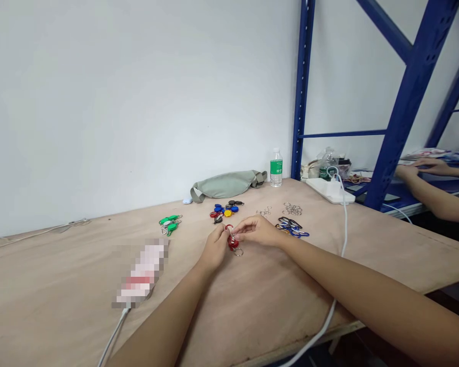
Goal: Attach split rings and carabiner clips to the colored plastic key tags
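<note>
Both my hands meet over the middle of the wooden table. My left hand [214,245] is closed on a red badge reel [233,242] with a red carabiner at its top and a metal ring hanging below. The fingertips of my right hand [255,230] pinch at the small metal part between carabiner and reel. Just beyond lie blue, black, red and yellow reels [228,213]. Green reels [170,224] sit to the left. Right of my right hand are blue and black carabiners [294,228], and behind them are metal rings [292,208] in two groups.
A blurred-out object [143,272] with a white cable lies at left. A grey-green waist bag [229,185] and a water bottle [276,169] stand near the wall. A white power strip [329,190] and its cable lie right, beside a blue rack [396,112]. Another person's hands [424,171] show beyond.
</note>
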A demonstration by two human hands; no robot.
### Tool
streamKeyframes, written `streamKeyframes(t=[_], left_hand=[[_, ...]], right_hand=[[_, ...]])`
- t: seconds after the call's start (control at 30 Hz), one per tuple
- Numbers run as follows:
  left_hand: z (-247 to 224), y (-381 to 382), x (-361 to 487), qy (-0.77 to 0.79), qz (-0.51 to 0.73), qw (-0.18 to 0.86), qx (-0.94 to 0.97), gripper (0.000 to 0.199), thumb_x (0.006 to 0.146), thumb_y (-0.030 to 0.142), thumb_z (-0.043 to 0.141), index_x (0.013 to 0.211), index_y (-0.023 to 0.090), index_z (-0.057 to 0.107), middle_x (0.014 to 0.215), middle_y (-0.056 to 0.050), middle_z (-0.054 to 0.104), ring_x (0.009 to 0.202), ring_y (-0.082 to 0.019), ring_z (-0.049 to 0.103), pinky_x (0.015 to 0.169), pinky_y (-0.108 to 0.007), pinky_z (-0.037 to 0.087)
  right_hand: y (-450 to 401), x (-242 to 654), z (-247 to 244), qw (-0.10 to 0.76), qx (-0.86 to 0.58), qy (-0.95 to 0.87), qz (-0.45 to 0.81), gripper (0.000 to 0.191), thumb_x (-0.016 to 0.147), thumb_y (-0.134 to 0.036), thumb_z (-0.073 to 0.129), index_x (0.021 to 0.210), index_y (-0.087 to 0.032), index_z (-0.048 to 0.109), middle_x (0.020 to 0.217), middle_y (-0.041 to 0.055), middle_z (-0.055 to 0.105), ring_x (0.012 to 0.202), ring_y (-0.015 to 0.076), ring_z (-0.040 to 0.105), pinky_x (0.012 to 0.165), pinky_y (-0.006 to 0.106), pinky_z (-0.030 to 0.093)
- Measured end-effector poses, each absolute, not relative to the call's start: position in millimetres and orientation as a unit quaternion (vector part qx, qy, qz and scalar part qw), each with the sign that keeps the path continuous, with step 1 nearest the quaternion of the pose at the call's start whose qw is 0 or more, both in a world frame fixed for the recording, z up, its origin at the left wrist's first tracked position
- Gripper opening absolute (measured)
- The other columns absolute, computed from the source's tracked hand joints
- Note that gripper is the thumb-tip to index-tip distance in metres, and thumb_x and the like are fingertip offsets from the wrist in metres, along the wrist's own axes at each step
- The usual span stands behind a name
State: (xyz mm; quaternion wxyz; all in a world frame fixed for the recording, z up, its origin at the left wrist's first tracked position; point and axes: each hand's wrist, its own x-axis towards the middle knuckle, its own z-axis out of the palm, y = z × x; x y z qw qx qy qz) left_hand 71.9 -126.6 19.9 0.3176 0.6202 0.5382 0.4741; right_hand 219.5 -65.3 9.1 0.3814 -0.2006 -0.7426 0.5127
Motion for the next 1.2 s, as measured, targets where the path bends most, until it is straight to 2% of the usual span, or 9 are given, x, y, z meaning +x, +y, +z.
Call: streamKeyframes(t=[0.27, 0.57, 0.73, 0.8, 0.87, 1.03, 1.2], left_hand=[[21.0, -126.7, 69.9, 0.542, 0.423, 0.273, 0.673, 0.019, 0.075, 0.022, 0.031, 0.059, 0.017, 0.039, 0.058, 0.003, 0.041, 0.057, -0.012, 0.039, 0.056, -0.024, 0.031], [21.3, -131.3, 72.0, 0.512, 0.411, 0.265, 0.706, 0.023, 0.079, 0.028, 0.036, 0.058, 0.017, 0.038, 0.059, 0.002, 0.043, 0.058, -0.01, 0.04, 0.056, -0.024, 0.032], [18.3, -128.9, 74.7, 0.455, 0.472, 0.382, 0.651, 0.012, 0.079, 0.03, 0.038, 0.078, 0.018, 0.039, 0.061, 0.003, 0.047, 0.053, -0.009, 0.046, 0.054, -0.024, 0.038], [17.1, -127.7, 75.0, 0.436, 0.49, 0.404, 0.637, 0.014, 0.079, 0.03, 0.04, 0.088, 0.02, 0.039, 0.065, 0.004, 0.047, 0.05, -0.008, 0.046, 0.052, -0.023, 0.039], [17.0, -127.2, 74.8, 0.429, 0.49, 0.407, 0.64, 0.017, 0.079, 0.03, 0.04, 0.094, 0.022, 0.04, 0.067, 0.004, 0.045, 0.05, -0.006, 0.044, 0.051, -0.021, 0.037], [18.1, -128.2, 73.5, 0.442, 0.477, 0.395, 0.65, 0.016, 0.08, 0.031, 0.04, 0.09, 0.02, 0.045, 0.069, 0.004, 0.042, 0.054, -0.005, 0.041, 0.051, -0.019, 0.035], [16.7, -129.8, 73.2, 0.458, 0.446, 0.347, 0.686, 0.021, 0.077, 0.029, 0.046, 0.095, 0.02, 0.042, 0.072, 0.003, 0.043, 0.054, -0.006, 0.043, 0.052, -0.019, 0.035]], right_hand=[[-69.2, 216.9, 8.7, 0.371, -0.206, -0.673, 0.606, 0.027, 0.051, -0.028, 0.073, 0.07, -0.012, 0.064, 0.066, 0.0035, 0.067, 0.059, 0.015, 0.062, 0.064, 0.032, 0.051], [-59.9, 222.3, 8.5, 0.424, -0.218, -0.644, 0.598, 0.021, 0.048, -0.021, 0.075, 0.063, -0.012, 0.064, 0.066, 0.0021, 0.066, 0.064, 0.0147, 0.063, 0.068, 0.03, 0.051], [-60.8, 222.3, 9.1, 0.427, -0.198, -0.655, 0.592, 0.02, 0.051, -0.022, 0.074, 0.064, -0.013, 0.061, 0.068, 0.0021, 0.066, 0.066, 0.0145, 0.062, 0.068, 0.03, 0.05], [-62.5, 221.7, 10.1, 0.43, -0.194, -0.649, 0.596, 0.021, 0.052, -0.023, 0.073, 0.065, -0.013, 0.06, 0.068, 0.002, 0.066, 0.067, 0.0149, 0.063, 0.069, 0.031, 0.049], [-63.8, 221.5, 11.0, 0.437, -0.202, -0.642, 0.597, 0.022, 0.051, -0.024, 0.074, 0.065, -0.014, 0.06, 0.068, 0.0016, 0.066, 0.068, 0.0152, 0.063, 0.07, 0.032, 0.049], [-63.6, 221.2, 11.0, 0.452, -0.223, -0.644, 0.576, 0.023, 0.052, -0.025, 0.073, 0.066, -0.014, 0.059, 0.067, 0.0013, 0.066, 0.067, 0.015, 0.062, 0.07, 0.032, 0.048], [-62.3, 220.0, 9.7, 0.466, -0.21, -0.656, 0.555, 0.023, 0.055, -0.028, 0.071, 0.066, -0.015, 0.056, 0.069, 0.0006, 0.064, 0.067, 0.0136, 0.061, 0.069, 0.03, 0.048]])
